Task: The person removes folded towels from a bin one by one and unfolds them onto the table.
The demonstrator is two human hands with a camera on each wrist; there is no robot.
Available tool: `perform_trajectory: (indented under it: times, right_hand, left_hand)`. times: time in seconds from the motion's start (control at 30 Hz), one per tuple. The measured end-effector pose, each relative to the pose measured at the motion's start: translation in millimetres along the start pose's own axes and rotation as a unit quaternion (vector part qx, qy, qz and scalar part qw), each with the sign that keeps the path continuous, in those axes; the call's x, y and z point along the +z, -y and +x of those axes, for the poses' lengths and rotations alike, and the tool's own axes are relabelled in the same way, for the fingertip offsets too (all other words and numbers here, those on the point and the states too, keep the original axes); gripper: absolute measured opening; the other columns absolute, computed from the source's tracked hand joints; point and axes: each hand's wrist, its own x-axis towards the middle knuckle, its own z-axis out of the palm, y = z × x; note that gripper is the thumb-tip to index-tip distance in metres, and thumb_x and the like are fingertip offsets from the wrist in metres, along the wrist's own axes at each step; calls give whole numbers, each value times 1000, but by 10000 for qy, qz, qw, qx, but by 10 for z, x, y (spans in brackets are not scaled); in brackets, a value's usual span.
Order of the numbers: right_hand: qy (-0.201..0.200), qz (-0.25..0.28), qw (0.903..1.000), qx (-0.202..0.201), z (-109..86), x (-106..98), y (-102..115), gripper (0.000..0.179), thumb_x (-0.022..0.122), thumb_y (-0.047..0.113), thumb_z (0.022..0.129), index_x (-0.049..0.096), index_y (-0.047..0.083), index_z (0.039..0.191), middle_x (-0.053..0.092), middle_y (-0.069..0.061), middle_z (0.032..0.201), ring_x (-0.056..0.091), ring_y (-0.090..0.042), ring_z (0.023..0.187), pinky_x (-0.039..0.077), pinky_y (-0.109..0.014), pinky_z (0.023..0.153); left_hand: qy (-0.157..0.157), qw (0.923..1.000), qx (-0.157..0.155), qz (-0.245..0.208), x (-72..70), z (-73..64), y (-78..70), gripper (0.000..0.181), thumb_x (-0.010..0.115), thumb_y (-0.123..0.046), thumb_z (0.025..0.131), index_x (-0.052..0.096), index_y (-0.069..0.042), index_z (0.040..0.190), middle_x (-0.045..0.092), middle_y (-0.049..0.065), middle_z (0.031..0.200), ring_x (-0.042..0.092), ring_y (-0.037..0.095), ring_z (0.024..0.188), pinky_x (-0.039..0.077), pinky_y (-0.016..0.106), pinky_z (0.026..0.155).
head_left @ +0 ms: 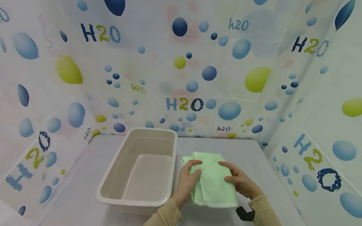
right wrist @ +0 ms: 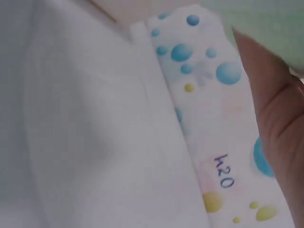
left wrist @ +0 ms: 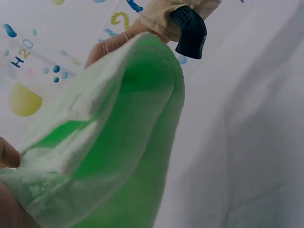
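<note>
A light green towel, folded into layers, is held up between both hands over the right half of the table. My left hand pinches its left edge, thumb in front. At the right edge, my right hand grips the towel between thumb and fingers. The left wrist view looks into the loose folds of the towel from the side, with part of the left hand at the border. In the right wrist view, the right thumb overlaps a sliver of green cloth.
Left of the towel stands a beige plastic basin with nothing inside. A white cloth covers the table. Curtains printed with bubbles and "H2O" enclose the back and sides. A black wrist device sits at the right sleeve.
</note>
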Motion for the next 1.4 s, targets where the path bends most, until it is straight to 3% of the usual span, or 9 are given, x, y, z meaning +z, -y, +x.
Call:
perform_trajectory:
  times: [0.17,0.3,0.43,0.53,0.63,0.77,0.97,1.2,1.4]
  right_hand:
    - [-591,-308,9972,339,-21,-85,-138,62,48,6,94,23,18,149,33,2,144,56,-14,110,53,-37,86]
    - [-988,-611,9917,560,40,-124,-248,67,57,10,91,23,19,149,13,-13,156,50,-13,117,53,-32,85]
    - [-1226,-938,9857,679,119,-144,-372,70,61,16,89,25,21,148,3,-13,158,27,-28,138,49,-26,91]
    - [-1393,-1189,9809,654,179,-149,-481,69,62,19,89,27,21,148,4,-12,158,6,-36,144,40,-34,105]
    - [-1686,-1540,9720,563,245,-151,-602,66,63,20,88,31,24,146,8,-12,158,-1,-37,145,21,-52,115]
    - [-2132,-2058,9542,421,377,-133,-734,61,62,17,88,37,27,143,14,-13,157,1,-37,145,8,-60,114]
    - [-2353,-2706,9330,295,624,-72,-849,65,54,2,88,35,30,144,14,-18,156,11,-41,143,16,-62,112]
    - [-2508,-3464,9032,372,663,-79,-931,75,46,-12,79,31,18,146,20,-26,152,19,-47,139,20,-64,109]
    - [-2634,-3663,8914,442,637,-135,-941,75,47,-13,79,29,13,147,22,-29,149,22,-49,136,23,-64,108]
  left_hand:
    - [-116,9985,-50,538,58,13,139,34,57,0,80,66,-16,108,55,14,128,49,11,75,44,19,58]
    - [-334,9915,64,1253,59,76,302,33,56,-1,83,67,-17,110,55,18,128,42,8,58,38,16,48]
    - [-487,9895,33,1357,50,172,499,34,56,1,84,66,-15,113,54,19,131,33,6,45,33,16,39]
    - [-660,9900,-46,1249,47,266,663,36,57,2,83,65,-14,115,54,19,132,45,12,56,42,22,50]
    - [-844,9889,-118,1218,40,371,823,37,58,2,83,65,-14,116,55,16,132,56,22,87,47,32,72]
    - [-1044,9872,-130,1196,18,501,983,38,58,2,83,63,-13,118,55,16,131,54,25,98,45,35,80]
    - [-1174,9812,-119,1529,-20,635,1120,51,53,9,78,58,-10,125,55,20,126,50,24,79,43,32,65]
    - [-775,9759,157,2034,5,645,1229,64,59,8,71,48,-3,133,44,27,137,42,44,126,43,52,95]
    - [-646,9722,369,2221,53,657,1282,67,66,5,70,46,1,134,46,28,131,42,47,124,40,56,99]
